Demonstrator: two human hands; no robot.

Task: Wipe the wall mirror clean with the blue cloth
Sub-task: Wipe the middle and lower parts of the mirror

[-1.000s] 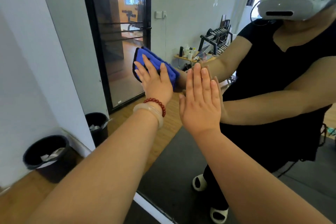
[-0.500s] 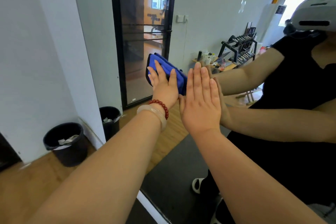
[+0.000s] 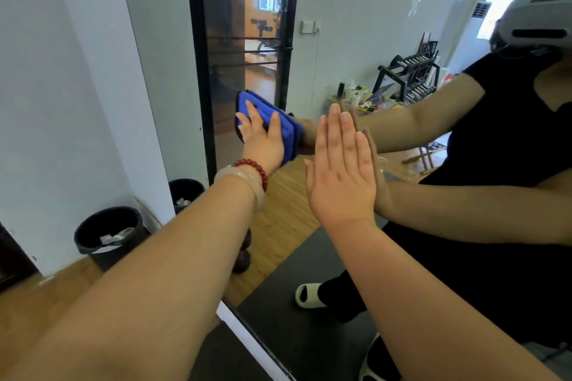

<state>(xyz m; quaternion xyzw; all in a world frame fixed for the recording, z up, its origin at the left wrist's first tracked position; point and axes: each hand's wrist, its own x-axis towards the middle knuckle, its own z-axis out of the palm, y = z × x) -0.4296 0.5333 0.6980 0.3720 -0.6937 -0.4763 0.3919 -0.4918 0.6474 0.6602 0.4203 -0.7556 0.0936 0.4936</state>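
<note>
A large wall mirror (image 3: 365, 40) fills the middle and right of the head view; its left edge runs beside a white wall. My left hand (image 3: 263, 141), with a red bead bracelet and a pale bangle at the wrist, presses the folded blue cloth (image 3: 278, 120) flat against the glass near the mirror's left side. Its fingers lie straight and spread over the cloth. To the right, my right hand (image 3: 340, 170) rests flat on the glass, fingers straight and together, holding nothing. The cloth's lower left part is hidden under my left hand.
A black waste bin (image 3: 108, 235) stands on the wooden floor by the white wall at lower left. The mirror's bottom edge has a white strip (image 3: 247, 340). Reflected in the glass are a person in black, a dark door, a cluttered table and a rack.
My left hand and the blue cloth have slid left and a little down on the glass, away from my right hand, which stays flat on the mirror. The view has turned left.
</note>
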